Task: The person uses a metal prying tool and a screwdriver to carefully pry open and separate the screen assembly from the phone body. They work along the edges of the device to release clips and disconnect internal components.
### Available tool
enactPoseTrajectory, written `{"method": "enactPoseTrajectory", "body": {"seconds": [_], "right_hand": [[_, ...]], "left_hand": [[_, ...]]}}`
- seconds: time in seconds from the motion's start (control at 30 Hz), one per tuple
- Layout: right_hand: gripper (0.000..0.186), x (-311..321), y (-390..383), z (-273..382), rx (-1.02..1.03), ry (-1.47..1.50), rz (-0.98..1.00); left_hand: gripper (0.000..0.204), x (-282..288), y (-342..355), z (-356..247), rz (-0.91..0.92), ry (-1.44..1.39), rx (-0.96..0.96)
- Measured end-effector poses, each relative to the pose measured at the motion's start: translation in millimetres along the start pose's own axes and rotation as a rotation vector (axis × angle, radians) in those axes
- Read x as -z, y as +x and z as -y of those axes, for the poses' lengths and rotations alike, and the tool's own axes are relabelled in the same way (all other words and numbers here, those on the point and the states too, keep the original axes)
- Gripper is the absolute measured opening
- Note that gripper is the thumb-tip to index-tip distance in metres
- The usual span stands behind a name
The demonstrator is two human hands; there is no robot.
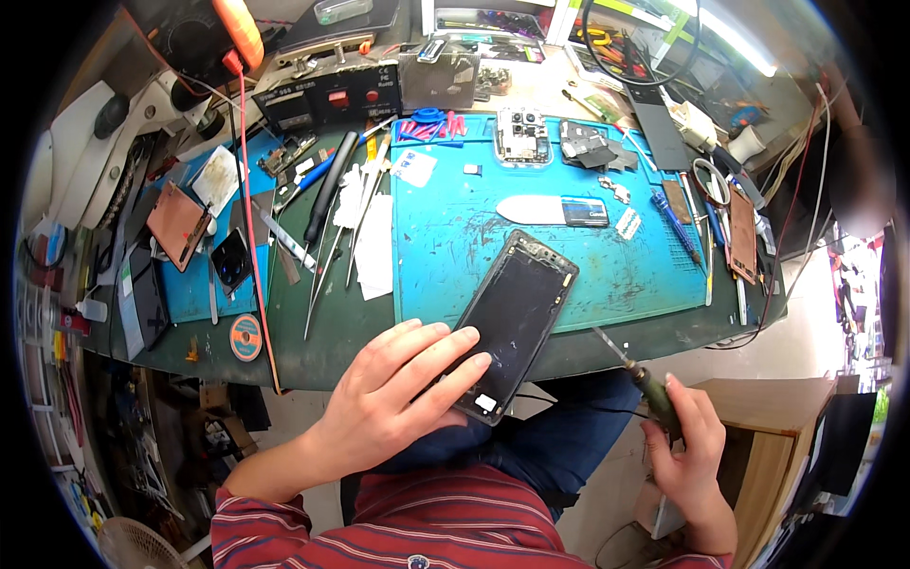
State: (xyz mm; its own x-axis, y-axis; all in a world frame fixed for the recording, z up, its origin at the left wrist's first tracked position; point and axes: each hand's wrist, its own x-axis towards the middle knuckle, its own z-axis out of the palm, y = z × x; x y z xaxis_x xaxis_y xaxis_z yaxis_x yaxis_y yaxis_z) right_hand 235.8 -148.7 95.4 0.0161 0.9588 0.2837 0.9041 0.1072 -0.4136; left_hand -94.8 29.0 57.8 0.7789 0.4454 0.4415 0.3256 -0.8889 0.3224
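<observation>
My left hand (pixel 403 389) grips the lower left side of a black smartphone (pixel 519 318), its fingers lying across the dark, smudged face and its thumb hidden. The phone is tilted, its upper end over the blue mat and its lower end past the table's front edge. A small white sticker (pixel 485 403) sits near that lower end. To the right, my right hand (pixel 690 436) is closed around a green-handled tool (pixel 656 394) with a thin metal tip. That tip points up and left, apart from the phone. A dark cord runs near the handle; whether it joins is unclear.
On the blue mat (pixel 445 256) lie a white pointed blade (pixel 550 211), a clear case with phone parts (pixel 522 139) and dark flat pieces (pixel 597 147). Tweezers (pixel 368 209) and other tools lie left. A blue screwdriver (pixel 675 226) lies right. A red cable (pixel 248 190) hangs over the table.
</observation>
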Motion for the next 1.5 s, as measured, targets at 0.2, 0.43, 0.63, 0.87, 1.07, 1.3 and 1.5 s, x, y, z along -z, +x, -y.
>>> {"method": "enactPoseTrajectory", "body": {"seconds": [0.2,0.43,0.63,0.87,1.07,1.3,1.5], "right_hand": [[0.067,6,-2,4,-0.172,0.149,0.036],[0.064,15,-12,6,-0.213,0.157,-0.03],[0.064,25,-31,-5,-0.252,0.123,-0.111],[0.066,41,-17,-5,-0.201,0.055,-0.08],[0.067,54,9,-8,-0.159,-0.079,-0.005],[0.065,69,23,-17,-0.085,-0.219,0.179],[0.066,80,40,-13,-0.022,-0.368,0.271]], "left_hand": [[0.034,4,15,4,-0.017,0.073,-0.288],[0.032,5,55,7,-0.385,-0.194,-0.239],[0.026,24,61,-9,-0.444,0.17,-0.201],[0.021,-36,69,-42,-0.33,0.336,-0.25],[0.063,-72,96,-65,-0.142,0.342,-0.019],[0.072,-48,91,-50,-0.015,0.074,-0.041],[0.073,-63,99,-48,0.103,0.031,-0.045]]}}
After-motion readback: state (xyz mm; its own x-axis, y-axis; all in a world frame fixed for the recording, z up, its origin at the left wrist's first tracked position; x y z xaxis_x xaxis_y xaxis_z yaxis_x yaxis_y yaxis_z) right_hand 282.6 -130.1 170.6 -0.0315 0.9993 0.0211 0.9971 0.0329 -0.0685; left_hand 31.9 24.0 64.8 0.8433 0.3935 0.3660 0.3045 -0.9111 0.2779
